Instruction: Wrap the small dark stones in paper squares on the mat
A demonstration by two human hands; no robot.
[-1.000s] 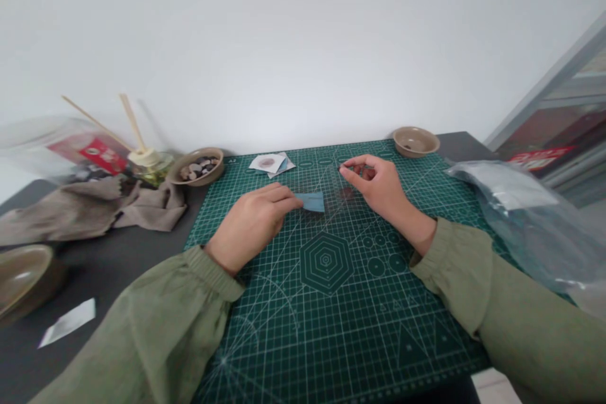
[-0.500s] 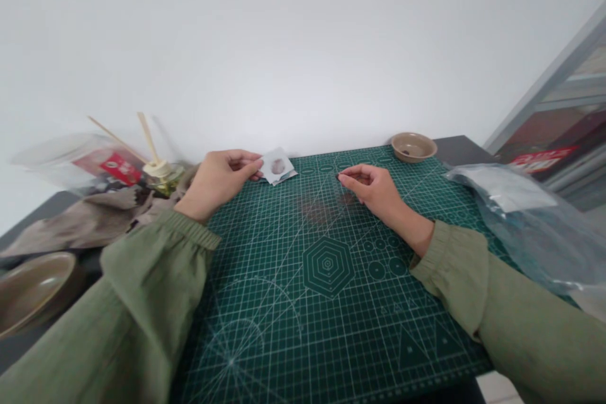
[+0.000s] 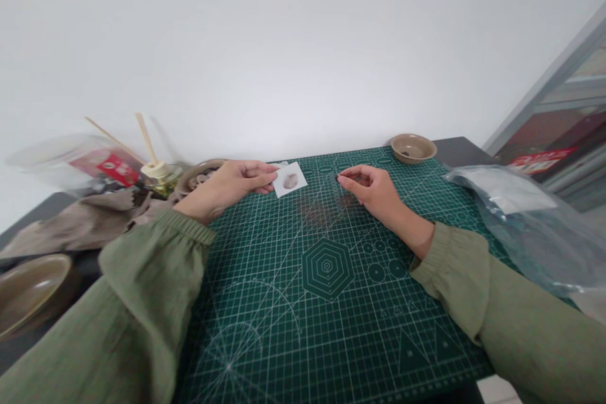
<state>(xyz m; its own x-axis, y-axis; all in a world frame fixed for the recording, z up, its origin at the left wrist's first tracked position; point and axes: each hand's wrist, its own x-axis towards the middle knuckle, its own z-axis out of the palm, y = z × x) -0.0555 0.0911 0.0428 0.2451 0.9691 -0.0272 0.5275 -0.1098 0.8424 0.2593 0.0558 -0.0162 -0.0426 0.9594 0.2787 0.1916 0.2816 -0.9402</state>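
My left hand [image 3: 241,184] pinches a small white square card [image 3: 290,180] by its left edge. A round greyish-brown patch, print or window shows in the middle of the card. Behind it, the edge of another pale piece is partly hidden. To the right, over the far half of the green cutting mat [image 3: 326,328], my right hand [image 3: 372,188] has thumb and forefinger closed on a small dark thing [image 3: 337,177], too small to name. A faint see-through shape beside those fingertips is hard to make out. The hands are apart.
A brown bowl [image 3: 413,148] with a small dark thing inside stands far right. Near it lies a clear plastic bag [image 3: 534,233]. On the left are another bowl [image 3: 35,290], a brown cloth [image 3: 80,221], a reed diffuser [image 3: 158,172] and a clear container [image 3: 71,161].
My left hand has moved right and slightly down, bringing the white card nearer my right hand. A bowl behind the left wrist now shows. My right hand has hardly moved.
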